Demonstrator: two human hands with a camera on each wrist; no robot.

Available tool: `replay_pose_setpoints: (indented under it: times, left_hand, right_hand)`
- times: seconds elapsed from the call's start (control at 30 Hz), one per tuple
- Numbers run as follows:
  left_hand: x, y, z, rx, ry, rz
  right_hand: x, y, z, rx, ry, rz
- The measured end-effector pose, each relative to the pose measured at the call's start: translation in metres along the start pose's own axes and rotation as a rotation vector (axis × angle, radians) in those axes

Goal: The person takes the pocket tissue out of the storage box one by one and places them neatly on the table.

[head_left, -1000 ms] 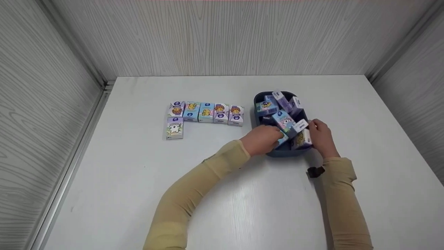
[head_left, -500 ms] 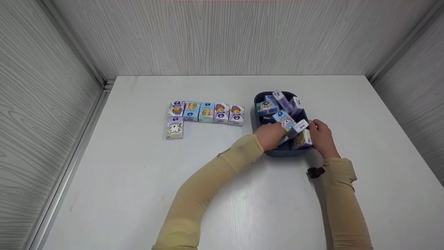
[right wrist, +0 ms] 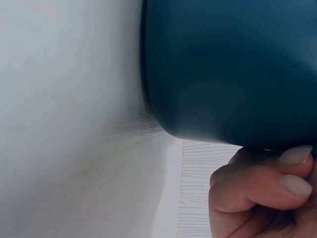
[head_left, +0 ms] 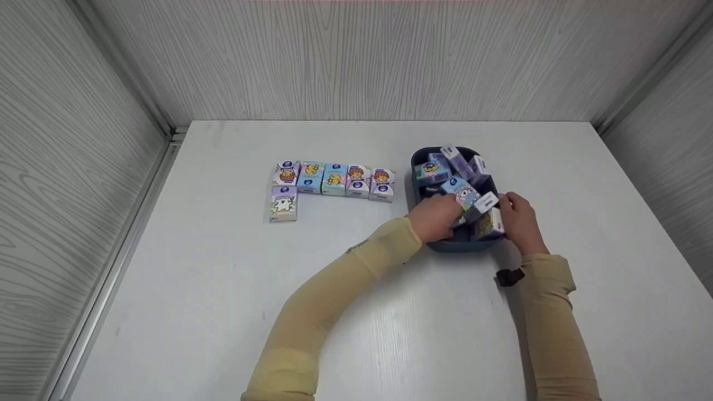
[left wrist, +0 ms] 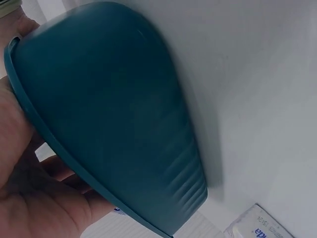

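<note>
A dark blue-green plastic basket (head_left: 465,247) holds several small tissue packs (head_left: 458,191) with cartoon prints, heaped at odd angles. My left hand (head_left: 437,216) reaches over its near left rim, down among the packs. In the left wrist view that hand (left wrist: 44,198) has bent fingers behind the basket wall (left wrist: 109,109); its fingertips are hidden, and whether they pinch a pack cannot be told. My right hand (head_left: 521,223) grips the basket's right rim. Seen from the right wrist, curled fingers (right wrist: 262,193) lie against the basket side (right wrist: 223,74).
Left of the basket, several tissue packs (head_left: 334,179) lie side by side in a row on the white table (head_left: 356,312). One more pack (head_left: 283,204) sits just below the row's left end. Wood-grain panels (head_left: 356,61) wall the table at back and sides.
My left hand has moved slightly right and deeper among the packs, covering a blue pack seen earlier, then stayed there. The right hand keeps its hold on the rim.
</note>
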State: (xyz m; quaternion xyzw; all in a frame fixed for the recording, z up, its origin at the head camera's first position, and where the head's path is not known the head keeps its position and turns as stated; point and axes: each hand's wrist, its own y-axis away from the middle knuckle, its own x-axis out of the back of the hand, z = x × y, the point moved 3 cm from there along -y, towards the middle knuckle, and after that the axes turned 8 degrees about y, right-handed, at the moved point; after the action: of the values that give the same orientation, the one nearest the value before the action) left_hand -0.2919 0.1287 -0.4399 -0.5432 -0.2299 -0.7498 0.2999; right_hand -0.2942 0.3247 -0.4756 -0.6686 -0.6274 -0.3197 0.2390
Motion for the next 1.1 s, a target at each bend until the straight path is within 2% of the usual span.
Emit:
replay_pose_setpoints:
  times: [0.13, 0.3, 0.5, 0.7, 0.87, 0.97, 1.1]
  left_hand:
    - [0.003, -0.001, -0.001, -0.014, 0.007, 0.025]
    - [0.012, 0.003, 0.005, -0.015, 0.017, 0.042]
    - [0.027, 0.013, 0.010, -0.022, -0.010, 0.123]
    - [0.044, 0.038, 0.009, -0.027, 0.012, 0.261]
    - [0.053, 0.062, 0.000, -0.023, 0.026, 0.376]
    - [0.052, 0.078, -0.012, 0.024, 0.051, 0.390]
    - [0.043, 0.100, -0.034, 0.138, 0.089, 0.341]
  right_hand:
    - [0.000, 0.000, -0.002, -0.006, 0.006, -0.003]
    - [0.000, 0.000, -0.001, -0.009, 0.010, -0.007]
    - [0.001, 0.000, -0.001, -0.003, 0.013, 0.000]
    - [0.002, 0.001, -0.003, -0.008, 0.020, -0.005]
    - [0.004, 0.001, -0.004, 0.016, 0.038, 0.021]
    - [0.003, 0.001, -0.004, 0.014, 0.038, 0.012]
    - [0.002, 0.002, -0.003, 0.001, 0.045, -0.001]
